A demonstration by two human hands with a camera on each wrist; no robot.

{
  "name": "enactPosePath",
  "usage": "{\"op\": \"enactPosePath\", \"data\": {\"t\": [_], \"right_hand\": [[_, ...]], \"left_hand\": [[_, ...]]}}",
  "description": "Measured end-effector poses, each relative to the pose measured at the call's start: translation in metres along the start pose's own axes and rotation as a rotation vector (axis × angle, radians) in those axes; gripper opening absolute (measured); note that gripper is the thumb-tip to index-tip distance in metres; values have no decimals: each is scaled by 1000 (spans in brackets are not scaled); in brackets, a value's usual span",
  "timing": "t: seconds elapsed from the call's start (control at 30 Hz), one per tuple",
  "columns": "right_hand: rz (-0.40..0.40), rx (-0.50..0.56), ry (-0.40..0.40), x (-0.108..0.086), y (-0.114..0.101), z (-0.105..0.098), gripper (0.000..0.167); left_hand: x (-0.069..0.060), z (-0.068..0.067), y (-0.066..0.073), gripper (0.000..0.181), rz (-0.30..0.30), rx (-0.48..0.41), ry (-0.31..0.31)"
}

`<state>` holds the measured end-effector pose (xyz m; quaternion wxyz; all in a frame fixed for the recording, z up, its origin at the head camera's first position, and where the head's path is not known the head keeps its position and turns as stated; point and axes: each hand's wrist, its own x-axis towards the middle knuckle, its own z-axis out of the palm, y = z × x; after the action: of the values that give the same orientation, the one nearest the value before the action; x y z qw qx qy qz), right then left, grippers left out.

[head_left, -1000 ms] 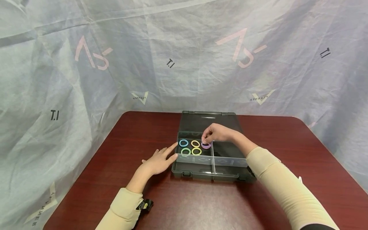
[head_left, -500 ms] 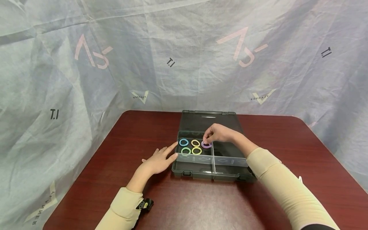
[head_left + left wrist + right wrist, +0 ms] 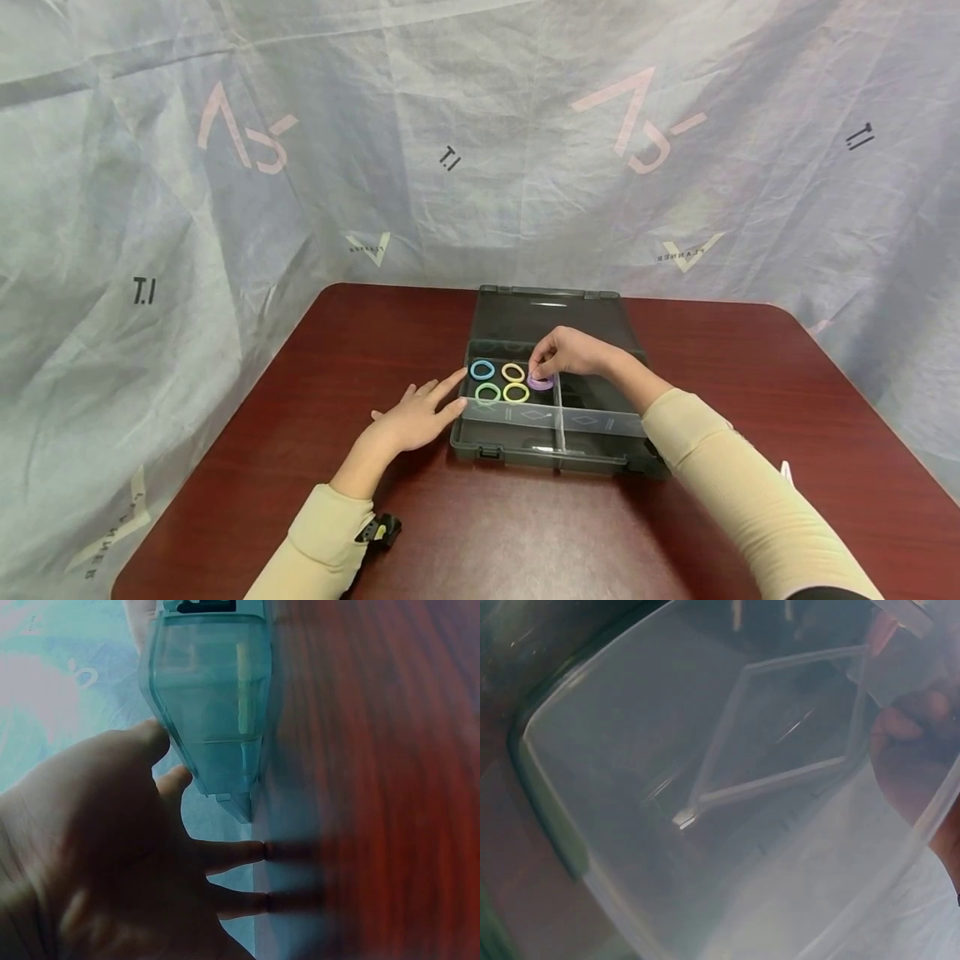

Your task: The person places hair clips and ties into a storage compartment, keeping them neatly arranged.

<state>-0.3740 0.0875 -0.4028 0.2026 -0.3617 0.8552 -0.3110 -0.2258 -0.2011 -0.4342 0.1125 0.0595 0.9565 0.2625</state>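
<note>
A dark see-through box point(image 3: 517, 457) lies with its lid raised at the back. In its left section are a blue ring point(image 3: 482, 370), a pale orange ring point(image 3: 513, 372), a green ring point(image 3: 487, 393), a yellow ring point(image 3: 516, 393) and a purple ring point(image 3: 541, 384). My right hand point(image 3: 567, 352) pinches the purple ring beside the divider; through the clear wall the right wrist view shows part of the hand point(image 3: 915, 742). My left hand point(image 3: 411, 421) is spread, its thumb and forefinger touching the box's left side point(image 3: 214, 697) in the left wrist view.
The box's lid point(image 3: 551, 317) lies back on the red-brown table point(image 3: 375, 333). A clear divider point(image 3: 558, 417) splits the box. Grey cloth point(image 3: 480, 208) hangs behind and beside the table. A small white thing point(image 3: 786, 473) shows past the right sleeve.
The purple ring and the right fingertips have shifted only slightly within the left section. The whole head view has moved a little. The left hand stays against the box.
</note>
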Motion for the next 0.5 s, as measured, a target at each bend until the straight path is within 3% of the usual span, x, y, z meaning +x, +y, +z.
{"op": "enactPosePath", "data": {"t": [0.5], "right_hand": [[13, -3, -23, 1, 2, 4, 5]], "left_hand": [[0, -2, -1, 64, 11, 1, -8]]}}
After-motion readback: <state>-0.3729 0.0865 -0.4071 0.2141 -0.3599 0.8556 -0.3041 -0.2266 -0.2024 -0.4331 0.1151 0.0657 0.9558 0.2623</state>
